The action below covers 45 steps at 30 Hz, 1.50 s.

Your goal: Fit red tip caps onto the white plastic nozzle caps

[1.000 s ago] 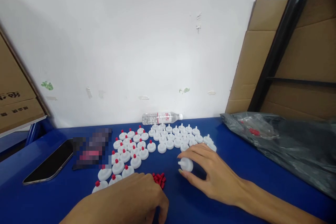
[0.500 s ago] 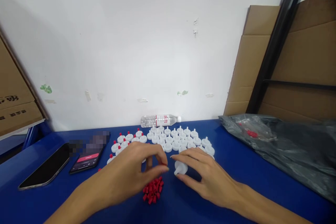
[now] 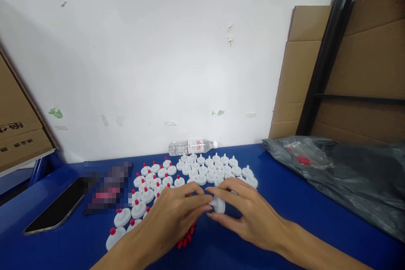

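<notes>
My right hand [image 3: 245, 213] grips a white plastic cap [image 3: 218, 205] just above the blue table [image 3: 284, 202]. My left hand [image 3: 177, 215] meets it from the left, fingertips pinched against the cap's spout; what they pinch is hidden. Under my left hand lies a small heap of red tips [image 3: 186, 236]. Behind the hands stand several white caps without tips [image 3: 209, 168], and to the left several white caps with red tips [image 3: 148, 183].
A clear water bottle [image 3: 193, 147] lies by the white wall. A dark phone [image 3: 57, 206] and a blurred second phone [image 3: 107, 187] lie at the left. A grey plastic bag [image 3: 341, 173] covers the right side. Cardboard [image 3: 363, 71] leans behind it.
My left hand rose from the red tips with pinched fingers and moved right until it met the white cap held in my right hand. The right hand shifted slightly left.
</notes>
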Tool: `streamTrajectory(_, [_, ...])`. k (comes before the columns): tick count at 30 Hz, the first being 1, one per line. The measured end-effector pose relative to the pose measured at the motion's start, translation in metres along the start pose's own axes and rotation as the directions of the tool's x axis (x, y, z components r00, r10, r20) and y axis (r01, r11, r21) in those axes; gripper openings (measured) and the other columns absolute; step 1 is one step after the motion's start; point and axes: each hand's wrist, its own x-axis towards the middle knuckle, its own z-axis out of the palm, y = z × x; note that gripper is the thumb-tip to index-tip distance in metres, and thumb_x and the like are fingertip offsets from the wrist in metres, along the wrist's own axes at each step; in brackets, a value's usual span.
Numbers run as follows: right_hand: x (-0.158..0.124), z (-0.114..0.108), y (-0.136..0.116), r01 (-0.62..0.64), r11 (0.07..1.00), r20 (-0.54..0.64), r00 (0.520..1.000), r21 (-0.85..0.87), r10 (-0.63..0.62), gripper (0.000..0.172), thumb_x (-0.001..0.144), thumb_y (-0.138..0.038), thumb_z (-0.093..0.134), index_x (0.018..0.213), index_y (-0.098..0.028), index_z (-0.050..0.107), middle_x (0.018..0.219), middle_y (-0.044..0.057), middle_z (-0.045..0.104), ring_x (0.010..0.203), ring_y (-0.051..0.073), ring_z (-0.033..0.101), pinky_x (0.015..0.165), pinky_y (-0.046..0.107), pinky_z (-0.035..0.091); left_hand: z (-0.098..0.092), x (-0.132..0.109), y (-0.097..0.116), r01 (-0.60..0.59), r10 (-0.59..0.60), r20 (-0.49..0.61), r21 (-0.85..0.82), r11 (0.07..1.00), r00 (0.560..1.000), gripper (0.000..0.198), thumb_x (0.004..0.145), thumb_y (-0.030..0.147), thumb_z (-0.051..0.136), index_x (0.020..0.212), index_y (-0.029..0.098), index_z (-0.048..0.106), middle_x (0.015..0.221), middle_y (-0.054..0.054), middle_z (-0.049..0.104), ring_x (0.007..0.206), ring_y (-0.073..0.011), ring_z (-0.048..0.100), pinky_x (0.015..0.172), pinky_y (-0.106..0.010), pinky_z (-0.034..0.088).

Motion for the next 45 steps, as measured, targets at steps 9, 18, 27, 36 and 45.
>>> streamTrajectory(9, [-0.001, 0.001, -0.006, 0.041, 0.999, -0.008, 0.999, -0.035, -0.041, 0.045, 0.104, -0.040, 0.053, 0.138, -0.012, 0.055, 0.106, 0.013, 0.068, 0.097, 0.025, 0.066, 0.084, 0.040, 0.061, 0.006, -0.002, 0.001, 0.036, -0.031, -0.049, 0.118, 0.992, 0.998, 0.030, 0.108, 0.030, 0.046, 0.094, 0.016, 0.070, 0.080, -0.003, 0.064, 0.060, -0.0134, 0.056, 0.054, -0.026, 0.037])
streamTrajectory(18, [-0.007, 0.001, -0.010, 0.112, 0.989, -0.027, 0.993, -0.098, -0.115, 0.041, 0.106, -0.041, 0.046, 0.132, -0.012, 0.058, 0.105, 0.015, 0.070, 0.096, 0.026, 0.069, 0.083, 0.039, 0.062, 0.008, -0.001, 0.010, 0.235, -0.229, 0.055, -0.157, 0.959, 0.972, 0.026, 0.103, 0.020, 0.053, 0.080, 0.018, 0.065, 0.068, 0.002, 0.061, 0.064, -0.0127, 0.055, 0.063, -0.025, 0.039])
streamTrajectory(27, [0.002, 0.001, -0.003, -0.073, 0.997, 0.009, 0.997, 0.017, 0.073, 0.048, 0.102, -0.046, 0.055, 0.145, -0.025, 0.045, 0.122, 0.010, 0.064, 0.106, 0.026, 0.066, 0.090, 0.045, 0.058, -0.010, 0.009, 0.004, 0.239, -0.256, -0.097, -0.155, 0.959, 0.962, 0.013, 0.100, 0.029, 0.061, 0.101, 0.024, 0.074, 0.086, 0.000, 0.070, 0.068, -0.0135, 0.057, 0.065, -0.027, 0.043])
streamTrajectory(36, [0.000, -0.010, 0.004, -0.200, 0.974, 0.048, 0.980, 0.109, 0.196, 0.029, 0.108, -0.029, 0.041, 0.133, -0.028, 0.053, 0.124, 0.009, 0.058, 0.105, 0.021, 0.064, 0.091, 0.040, 0.056, -0.034, 0.003, -0.032, 0.173, -0.196, 0.040, 0.322, 0.931, 0.980, 0.018, 0.097, 0.020, 0.053, 0.088, 0.020, 0.068, 0.100, -0.008, 0.065, 0.102, -0.0280, 0.051, 0.083, -0.043, 0.049])
streamTrajectory(45, [0.002, -0.008, 0.003, -0.148, 0.981, 0.066, 0.988, 0.123, 0.141, 0.022, 0.105, -0.023, 0.042, 0.116, -0.024, 0.061, 0.114, 0.007, 0.058, 0.093, 0.019, 0.063, 0.085, 0.039, 0.055, -0.022, -0.002, -0.051, 0.152, -0.214, 0.079, 0.477, 0.866, 0.974, 0.021, 0.100, 0.018, 0.048, 0.096, 0.020, 0.069, 0.109, -0.010, 0.059, 0.101, -0.0273, 0.050, 0.085, -0.044, 0.047])
